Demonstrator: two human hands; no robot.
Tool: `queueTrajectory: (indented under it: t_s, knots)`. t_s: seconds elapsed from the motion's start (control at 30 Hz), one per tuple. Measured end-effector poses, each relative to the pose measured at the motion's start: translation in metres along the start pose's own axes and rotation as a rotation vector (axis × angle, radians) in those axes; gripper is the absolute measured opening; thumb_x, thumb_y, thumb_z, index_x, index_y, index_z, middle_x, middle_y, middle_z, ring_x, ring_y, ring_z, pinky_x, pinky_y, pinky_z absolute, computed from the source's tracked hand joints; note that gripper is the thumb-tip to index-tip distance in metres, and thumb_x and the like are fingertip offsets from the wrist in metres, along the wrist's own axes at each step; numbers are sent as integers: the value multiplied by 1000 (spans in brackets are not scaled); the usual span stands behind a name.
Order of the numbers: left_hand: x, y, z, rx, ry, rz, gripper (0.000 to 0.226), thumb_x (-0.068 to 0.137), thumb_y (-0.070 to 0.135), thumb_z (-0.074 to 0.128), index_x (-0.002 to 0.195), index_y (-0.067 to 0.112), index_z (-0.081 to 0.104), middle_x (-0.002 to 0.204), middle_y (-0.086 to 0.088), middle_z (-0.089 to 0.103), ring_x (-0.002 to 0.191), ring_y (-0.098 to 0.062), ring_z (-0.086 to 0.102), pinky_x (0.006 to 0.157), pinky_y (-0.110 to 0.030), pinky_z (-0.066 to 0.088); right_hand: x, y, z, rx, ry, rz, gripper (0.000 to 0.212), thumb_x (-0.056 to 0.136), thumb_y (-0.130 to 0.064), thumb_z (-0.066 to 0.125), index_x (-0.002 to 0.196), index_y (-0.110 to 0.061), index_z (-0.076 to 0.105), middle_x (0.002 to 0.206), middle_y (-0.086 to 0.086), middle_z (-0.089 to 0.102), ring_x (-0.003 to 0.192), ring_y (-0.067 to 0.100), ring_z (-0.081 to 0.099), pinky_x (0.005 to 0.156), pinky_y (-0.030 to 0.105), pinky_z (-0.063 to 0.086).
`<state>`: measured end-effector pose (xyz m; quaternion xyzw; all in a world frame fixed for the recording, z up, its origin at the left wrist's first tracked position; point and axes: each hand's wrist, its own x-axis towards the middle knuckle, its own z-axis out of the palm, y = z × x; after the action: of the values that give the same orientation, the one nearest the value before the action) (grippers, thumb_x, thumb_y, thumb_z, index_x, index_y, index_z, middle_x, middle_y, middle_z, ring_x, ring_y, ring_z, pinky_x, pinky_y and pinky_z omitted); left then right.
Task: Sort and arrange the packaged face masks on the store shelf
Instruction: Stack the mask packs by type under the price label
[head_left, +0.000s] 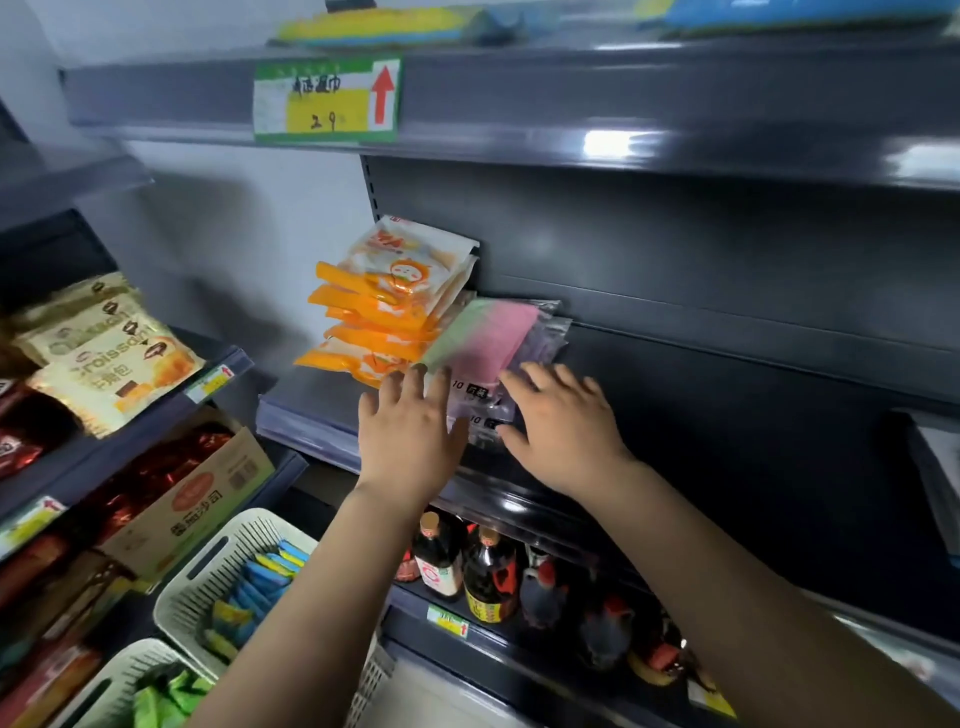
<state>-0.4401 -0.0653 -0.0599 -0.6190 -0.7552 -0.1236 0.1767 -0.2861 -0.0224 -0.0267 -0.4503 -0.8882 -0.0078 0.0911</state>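
A stack of orange and white mask packs leans against the back of the dark shelf. Right beside it lies a flat pile of clear packs with green, pink and purple masks. My left hand rests with straight fingers on the pile's left front edge. On the pile's right front edge lies my right hand, fingers spread. Neither hand grips a pack.
A cream basket below left holds blue and yellow packs; a second basket holds green ones. Croissant bags and a cardboard box fill the left shelves. Sauce bottles stand on the shelf underneath. The shelf right of the pile is bare.
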Motion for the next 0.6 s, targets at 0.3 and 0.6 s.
queueTrajectory:
  t_s: [0.3,0.6]
  knots:
    - [36,-8,17,-134,-80,-18,57,90,46,39,135,13,48,133,-16,52,118,-39,47,91,-47,39,26,8,17,116,3,29,49,95,-46,41,139,-22,40,139,1,45,128,25,40,100,39,34]
    - [68,-30,38,-411,-232,88,56,88,42,53,137,17,43,137,-8,46,124,-35,38,95,-47,39,57,4,39,620,-36,445,66,89,-43,57,145,-20,30,147,7,36,131,24,41,103,33,36]
